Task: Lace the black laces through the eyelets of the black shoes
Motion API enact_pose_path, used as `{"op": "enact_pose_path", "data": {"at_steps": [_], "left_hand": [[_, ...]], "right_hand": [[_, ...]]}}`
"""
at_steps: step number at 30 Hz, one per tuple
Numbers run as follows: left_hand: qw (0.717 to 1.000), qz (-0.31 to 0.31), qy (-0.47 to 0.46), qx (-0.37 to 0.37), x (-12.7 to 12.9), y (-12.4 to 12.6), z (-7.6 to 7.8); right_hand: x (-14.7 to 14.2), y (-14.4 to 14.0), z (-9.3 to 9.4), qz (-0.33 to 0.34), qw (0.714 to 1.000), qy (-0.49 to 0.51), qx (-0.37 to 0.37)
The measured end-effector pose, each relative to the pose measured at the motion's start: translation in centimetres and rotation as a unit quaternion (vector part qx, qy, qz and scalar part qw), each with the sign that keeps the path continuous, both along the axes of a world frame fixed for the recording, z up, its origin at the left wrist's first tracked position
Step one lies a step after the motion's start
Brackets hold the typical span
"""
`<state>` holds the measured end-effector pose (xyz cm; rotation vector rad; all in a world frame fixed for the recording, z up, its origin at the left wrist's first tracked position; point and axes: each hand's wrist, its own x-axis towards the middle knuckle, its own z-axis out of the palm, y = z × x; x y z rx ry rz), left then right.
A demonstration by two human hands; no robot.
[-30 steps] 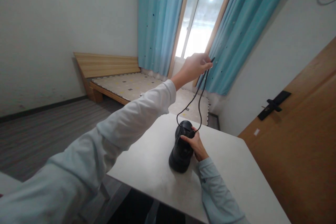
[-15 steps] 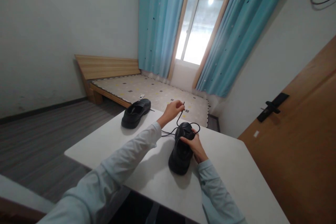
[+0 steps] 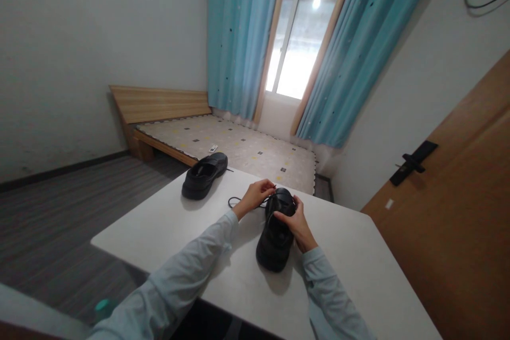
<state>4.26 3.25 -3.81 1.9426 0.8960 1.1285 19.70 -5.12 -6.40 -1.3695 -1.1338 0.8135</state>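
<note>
A black shoe [image 3: 273, 249] rests on the white table [image 3: 350, 260] with its toe pointing away from me. My right hand [image 3: 295, 223] is closed around its right side, the thumb over the opening. At the shoe's upper left, my left hand [image 3: 255, 196] has its fingertips pinched together on the black shoelace. A loop of that shoelace [image 3: 230, 201] sticks out to the left behind the left hand. Another black shoe [image 3: 203, 175] lies at the table's far left edge, a lace end showing by its toe.
Beyond the table is a low bed [image 3: 243, 143] with a wooden headboard [image 3: 159, 104] and a small white object [image 3: 213, 148] on it. Blue curtains [image 3: 243, 37] flank the window. A wooden door [image 3: 450, 212] with a black handle stands to the right.
My left hand has come down from above the toe to the shoe's upper left, bringing the lace with it. The lace loop right of the shoe is gone. The right hand keeps its hold.
</note>
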Motion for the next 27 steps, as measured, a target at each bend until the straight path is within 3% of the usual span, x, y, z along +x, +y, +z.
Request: {"op": "enact_pose_path", "data": {"at_steps": [5,10,14,20,27], "left_hand": [[1.0,0.008,0.016,0.008,-0.4,-0.9,0.4],[0.998,0.027,0.029,0.056,-0.8,-1.7,1.0],[0.988,0.04,0.069,0.133,-1.4,-1.5,0.9],[0.961,0.004,0.186,0.206,-2.4,-0.8,0.8],[0.945,0.012,0.225,0.235,-2.9,-0.7,1.2]], "right_hand": [[0.1,-0.1,0.5,-0.012,0.993,-0.092,0.07],[0.0,-0.9,1.9,-0.008,0.959,-0.222,0.175],[0.2,-0.8,1.8,0.019,0.957,-0.242,0.156],[0.5,-0.3,1.0,0.026,0.961,-0.235,0.145],[0.8,-0.1,0.3,0.037,0.97,-0.212,0.114]]}}
